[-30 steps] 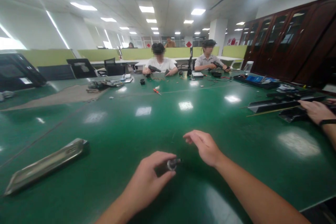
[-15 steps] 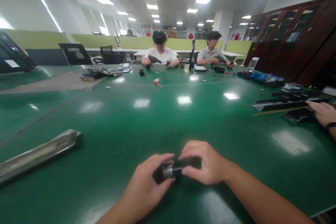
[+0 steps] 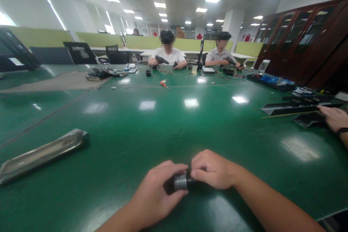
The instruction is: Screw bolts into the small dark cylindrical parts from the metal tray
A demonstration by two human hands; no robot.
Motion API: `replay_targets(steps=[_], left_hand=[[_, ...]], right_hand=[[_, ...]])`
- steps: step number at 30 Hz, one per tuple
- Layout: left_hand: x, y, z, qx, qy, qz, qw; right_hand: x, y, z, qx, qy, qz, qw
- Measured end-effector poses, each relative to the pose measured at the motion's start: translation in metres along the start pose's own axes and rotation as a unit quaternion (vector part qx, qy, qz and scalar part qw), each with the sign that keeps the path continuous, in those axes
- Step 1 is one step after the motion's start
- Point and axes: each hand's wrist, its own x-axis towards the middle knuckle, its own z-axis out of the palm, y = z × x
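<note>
Low in the middle of the head view, a small grey metal cylinder point(image 3: 180, 182) with a black ribbed end lies on its side between my hands. My left hand point(image 3: 154, 192) curves around its left part, thumb below and fingers above. At the ribbed end, pointing right, my right hand point(image 3: 213, 170) has its thumb and curled fingers pinched together. The fingers cover part of that end. What kind of part it is, I cannot make out.
A long silver metal trough point(image 3: 43, 156) lies on the green table point(image 3: 130, 134) at left. Black metal channels point(image 3: 296, 107) lie at right under another person's hand point(image 3: 334, 117). A red-handled screwdriver point(image 3: 164, 85) lies further back. Two people point(image 3: 167, 56) sit opposite holding power drills.
My right hand's fingers have curled in and closed at the ribbed end; before, they were more spread. Both hands and the cylinder sit slightly further right in view.
</note>
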Motion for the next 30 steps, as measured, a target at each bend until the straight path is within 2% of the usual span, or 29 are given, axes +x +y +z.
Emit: replay_targets(steps=[8,30], left_hand=[[0.0014,-0.0005,0.0002,0.000,0.012,-0.059,0.998],[0.0026,-0.0009,-0.0007,0.004,0.024,-0.037,0.999]], right_hand=[[-0.0002,0.0040,0.0040,-0.007,0.017,0.008,1.000],[-0.0041,0.0028,-0.0007,-0.019,0.031,0.004,0.999]])
